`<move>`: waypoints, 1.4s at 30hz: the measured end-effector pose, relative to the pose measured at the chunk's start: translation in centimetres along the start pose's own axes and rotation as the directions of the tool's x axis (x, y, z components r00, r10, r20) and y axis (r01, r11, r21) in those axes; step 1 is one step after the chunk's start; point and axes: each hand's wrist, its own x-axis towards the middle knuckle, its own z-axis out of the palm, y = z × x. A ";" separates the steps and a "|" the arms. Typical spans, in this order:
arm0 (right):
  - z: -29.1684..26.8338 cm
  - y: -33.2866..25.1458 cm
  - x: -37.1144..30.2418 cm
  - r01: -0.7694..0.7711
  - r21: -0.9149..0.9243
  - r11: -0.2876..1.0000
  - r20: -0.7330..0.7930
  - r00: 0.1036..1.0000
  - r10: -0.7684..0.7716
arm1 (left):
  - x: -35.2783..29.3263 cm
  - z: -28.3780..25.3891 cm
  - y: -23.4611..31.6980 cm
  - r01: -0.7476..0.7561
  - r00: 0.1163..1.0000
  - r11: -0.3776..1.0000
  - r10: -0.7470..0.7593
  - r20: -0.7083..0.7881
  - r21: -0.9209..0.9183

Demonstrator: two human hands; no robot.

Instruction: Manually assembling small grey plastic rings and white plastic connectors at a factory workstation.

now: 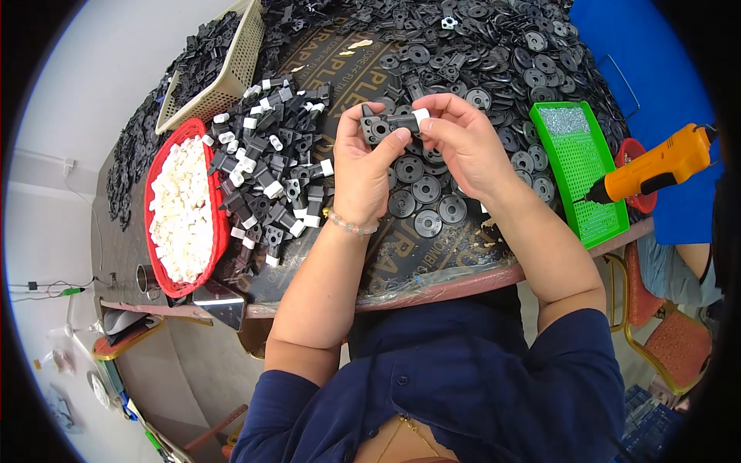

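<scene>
Above the middle of the table, my left hand [366, 166] grips a black plastic bracket [378, 130] with a round hole in it, thumb pressed on its front. My right hand [467, 143] pinches a small white cap [421, 116] at the bracket's right end. Whether the cap is fully seated, I cannot tell. Beneath and behind both hands lie several round black discs [425, 190]. To the left is a heap of black brackets with white caps [270, 166], beside a red basket [219, 239] filled with loose white caps [181, 212].
A beige crate [224, 92] of black parts stands at the far left. On the right, a green tray [575, 154] holds small screws, with an orange power screwdriver [656, 166] over it. A red bowl [644, 202] sits behind. A phone [221, 302] lies at the front edge.
</scene>
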 end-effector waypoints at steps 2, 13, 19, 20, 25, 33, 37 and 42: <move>0.0 0.0 0.0 0.005 0.006 1.000 -0.002 1.000 -0.005 | 0.0 -0.1 0.1 -0.012 1.000 1.000 0.012 -0.005 0.008; -1.6 -1.2 0.7 -0.028 -0.237 0.971 0.206 0.975 0.078 | -0.1 0.0 1.5 -0.009 0.994 0.981 -0.013 0.109 0.193; -0.3 -2.4 1.2 -0.046 -0.326 0.944 0.442 0.876 0.195 | -0.6 0.1 0.9 0.192 0.965 0.923 -0.115 0.234 -0.335; 0.8 -2.8 1.7 0.087 -0.317 0.944 0.434 0.899 0.063 | -0.4 0.0 0.9 0.208 0.970 0.897 -0.137 0.201 -0.391; 7.5 -2.5 4.7 0.466 -0.563 0.683 0.406 0.875 -0.263 | 1.5 -2.4 -1.6 0.278 0.960 0.805 -0.254 0.120 -0.523; 19.5 4.6 11.8 0.589 -0.703 0.398 0.556 0.805 -0.207 | 1.4 -3.8 -2.5 0.326 0.931 0.675 -0.351 0.100 -0.662; 22.6 7.3 13.8 0.637 -0.716 0.287 0.611 0.770 -0.184 | 1.9 -5.5 -2.5 0.329 0.923 0.562 -0.360 0.134 -0.759; 22.2 8.6 14.3 0.664 -0.678 0.314 0.630 0.746 -0.217 | 2.0 -5.2 -2.3 0.280 0.920 0.564 -0.389 0.049 -0.777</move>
